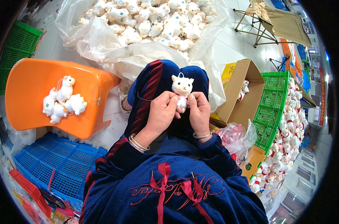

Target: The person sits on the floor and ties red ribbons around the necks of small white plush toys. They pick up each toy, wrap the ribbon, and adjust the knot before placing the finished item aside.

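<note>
A small white plush lamb [182,86] with a hanging loop on its head sits upright between my hands, above my lap, its front toward me. My left hand [160,112] pinches it at the left side of the neck. My right hand [200,114] grips the other side, with the thumb near the chest. A bit of pale pink shows at the neck between the thumbs; what it is, I cannot make out. A thin dark curved strand [144,99] runs from beside my left hand over my left thigh.
On the left, an orange plastic stool [27,82] bears several white plush lambs [64,99]. A blue crate [61,160] lies below it. Ahead spreads a plastic bag [98,52] full of plush toys [151,22]. Rightward stand a cardboard box [233,108] and a green crate [270,93].
</note>
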Demonstrator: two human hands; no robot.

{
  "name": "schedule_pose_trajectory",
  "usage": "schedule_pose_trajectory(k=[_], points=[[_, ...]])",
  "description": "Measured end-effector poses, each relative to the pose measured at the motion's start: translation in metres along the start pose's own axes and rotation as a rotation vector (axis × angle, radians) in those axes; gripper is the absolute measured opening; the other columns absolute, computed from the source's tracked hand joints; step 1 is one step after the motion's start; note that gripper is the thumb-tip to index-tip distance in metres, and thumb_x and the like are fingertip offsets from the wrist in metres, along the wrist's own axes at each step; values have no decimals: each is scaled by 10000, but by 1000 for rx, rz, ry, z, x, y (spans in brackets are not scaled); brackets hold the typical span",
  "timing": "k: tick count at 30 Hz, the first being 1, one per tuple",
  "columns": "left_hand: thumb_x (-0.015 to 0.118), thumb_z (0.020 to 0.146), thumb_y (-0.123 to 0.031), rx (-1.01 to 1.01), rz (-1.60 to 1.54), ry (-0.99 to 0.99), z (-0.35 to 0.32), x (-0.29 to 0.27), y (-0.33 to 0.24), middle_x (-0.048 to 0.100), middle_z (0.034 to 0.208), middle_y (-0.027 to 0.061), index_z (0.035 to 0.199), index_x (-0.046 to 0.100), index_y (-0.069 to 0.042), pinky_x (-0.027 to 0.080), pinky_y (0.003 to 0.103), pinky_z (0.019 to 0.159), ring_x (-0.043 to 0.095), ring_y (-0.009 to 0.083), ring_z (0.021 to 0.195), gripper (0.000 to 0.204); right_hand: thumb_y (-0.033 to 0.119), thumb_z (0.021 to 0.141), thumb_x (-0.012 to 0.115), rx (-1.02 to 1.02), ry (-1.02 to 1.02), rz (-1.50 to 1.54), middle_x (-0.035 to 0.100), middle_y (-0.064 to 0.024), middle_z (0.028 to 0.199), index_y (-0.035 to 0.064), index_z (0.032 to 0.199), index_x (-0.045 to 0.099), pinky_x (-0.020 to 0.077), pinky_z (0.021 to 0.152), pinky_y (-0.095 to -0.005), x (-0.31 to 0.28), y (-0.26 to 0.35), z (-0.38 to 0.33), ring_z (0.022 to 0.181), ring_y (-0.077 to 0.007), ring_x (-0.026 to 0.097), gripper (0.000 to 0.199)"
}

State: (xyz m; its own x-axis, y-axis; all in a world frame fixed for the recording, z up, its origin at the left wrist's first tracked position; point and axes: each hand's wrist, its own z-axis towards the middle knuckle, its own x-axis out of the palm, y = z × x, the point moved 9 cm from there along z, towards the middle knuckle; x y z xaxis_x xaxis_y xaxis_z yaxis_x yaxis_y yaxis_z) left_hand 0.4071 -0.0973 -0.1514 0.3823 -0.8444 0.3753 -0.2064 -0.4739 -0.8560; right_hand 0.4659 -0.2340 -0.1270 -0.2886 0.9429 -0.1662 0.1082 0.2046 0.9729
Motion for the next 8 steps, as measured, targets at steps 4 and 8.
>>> schedule_pose_trajectory(k=[4,8], points=[[554,1066,-132,26,35,-21,2,0,2,689,750,56,993,639,18,514,216,518,620,60,585,187,154,1059,595,2,0,28,636,2,881,6,1011,629,475,695,-227,0,-2,2,792,-56,560,159],[559,1066,-139,2,71,-18,2,0,-2,699,770,62,996,642,12,528,225,519,623,62,584,186,159,1058,598,5,9,42,642,2,887,9,1021,640,475,702,-226,0,-7,4,802,-58,564,160]])
